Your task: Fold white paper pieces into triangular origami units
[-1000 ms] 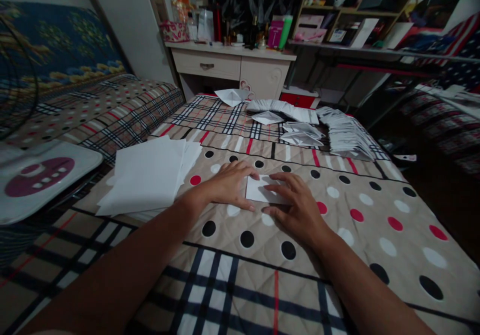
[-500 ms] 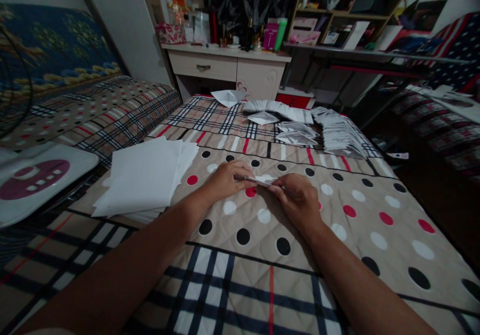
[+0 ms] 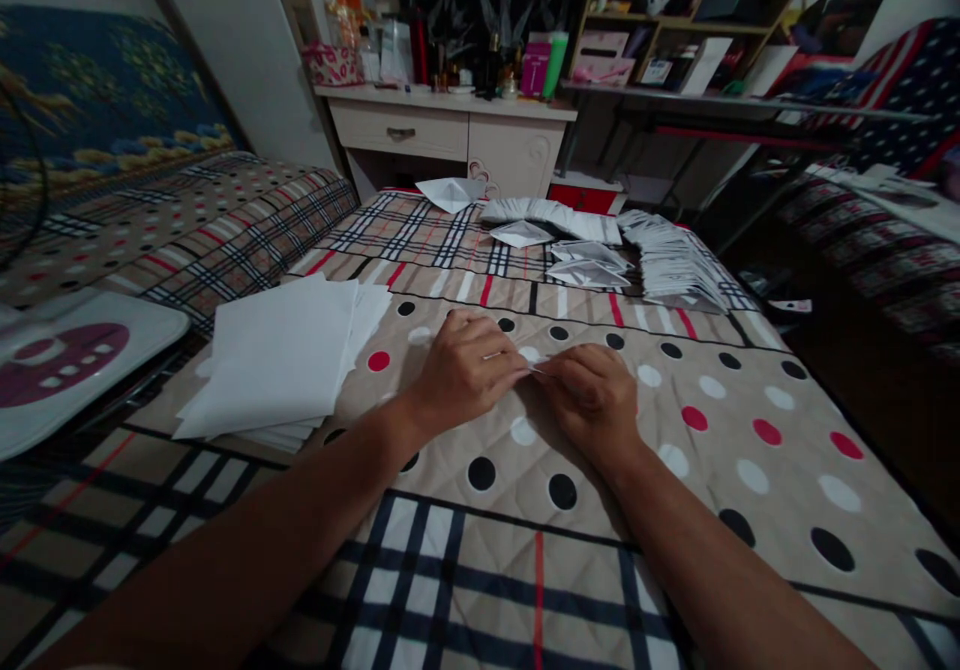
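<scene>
Left hand (image 3: 461, 372) has closed in toward right hand (image 3: 598, 397), hiding more of the paper. Bed (image 3: 465, 445) fills centre and bottom of frame, dotted and plaid; pale dresser (image 3: 420, 128) at top. Sheet stack (image 3: 277, 350) left of centre; folded pieces (image 3: 679, 265) upper right. Paper (image 3: 535, 370) near mid-frame, edge-on above the bed, visible edge roughly left-right, dipping slightly rightward. Both hands' fingers (image 3: 510, 367) narrow, pinching it between them, mostly covering it.
</scene>
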### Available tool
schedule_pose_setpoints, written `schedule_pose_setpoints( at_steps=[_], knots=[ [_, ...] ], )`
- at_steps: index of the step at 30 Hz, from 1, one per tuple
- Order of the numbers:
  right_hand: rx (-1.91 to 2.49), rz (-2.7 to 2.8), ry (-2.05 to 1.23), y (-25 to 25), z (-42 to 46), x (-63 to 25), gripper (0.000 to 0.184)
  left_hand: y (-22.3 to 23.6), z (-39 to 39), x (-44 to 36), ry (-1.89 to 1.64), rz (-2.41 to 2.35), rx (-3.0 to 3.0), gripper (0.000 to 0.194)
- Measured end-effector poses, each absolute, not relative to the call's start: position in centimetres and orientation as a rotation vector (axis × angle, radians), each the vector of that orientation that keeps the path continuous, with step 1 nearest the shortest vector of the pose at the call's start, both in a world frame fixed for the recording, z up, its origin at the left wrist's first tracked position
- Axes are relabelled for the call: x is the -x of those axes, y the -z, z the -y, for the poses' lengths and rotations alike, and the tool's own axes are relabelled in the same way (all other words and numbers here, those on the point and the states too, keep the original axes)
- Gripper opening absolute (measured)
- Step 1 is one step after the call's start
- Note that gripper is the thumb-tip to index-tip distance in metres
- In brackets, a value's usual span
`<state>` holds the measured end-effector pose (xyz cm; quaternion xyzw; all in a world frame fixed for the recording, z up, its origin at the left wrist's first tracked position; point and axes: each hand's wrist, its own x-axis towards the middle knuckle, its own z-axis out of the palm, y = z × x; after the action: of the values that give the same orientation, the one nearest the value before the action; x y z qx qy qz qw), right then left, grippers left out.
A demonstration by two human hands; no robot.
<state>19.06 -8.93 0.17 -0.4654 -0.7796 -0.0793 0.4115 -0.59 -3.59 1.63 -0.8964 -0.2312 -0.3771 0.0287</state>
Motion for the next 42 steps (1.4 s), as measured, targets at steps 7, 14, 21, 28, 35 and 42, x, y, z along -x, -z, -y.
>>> schedule_pose_setpoints(
  at_steps=[7, 14, 21, 28, 35, 42],
  knots=[
    [1.148, 2.033, 0.207, -0.9, 9.4, -18.6, 0.010, -1.9, 4.3, 0.0, 1.120, 0.701, 2.728, 0.014],
    [1.193, 2.001, 0.264, -1.0, 9.4, -19.3, 0.012, -2.0, 3.4, 0.8, 1.213, 0.778, 2.720, 0.013],
    [1.267, 1.872, 0.197, -0.5, 9.2, -20.1, 0.010, -2.2, 2.1, 1.8, 1.263, 0.879, 2.676, 0.009],
    [1.204, 1.731, -0.001, -0.7, 9.4, -19.8, 0.012, -2.0, 1.1, 2.3, 1.408, 0.923, 2.603, 0.007],
    [1.329, 1.026, -0.378, 0.2, 8.8, -20.7, 0.015, -2.1, 0.3, 3.0, 1.858, 1.441, 2.468, 0.012],
    [1.221, 0.836, -0.874, -0.3, 8.9, -18.4, 0.024, -0.9, 3.2, -0.7, 2.077, 1.713, 3.267, 0.070]
  ],
)
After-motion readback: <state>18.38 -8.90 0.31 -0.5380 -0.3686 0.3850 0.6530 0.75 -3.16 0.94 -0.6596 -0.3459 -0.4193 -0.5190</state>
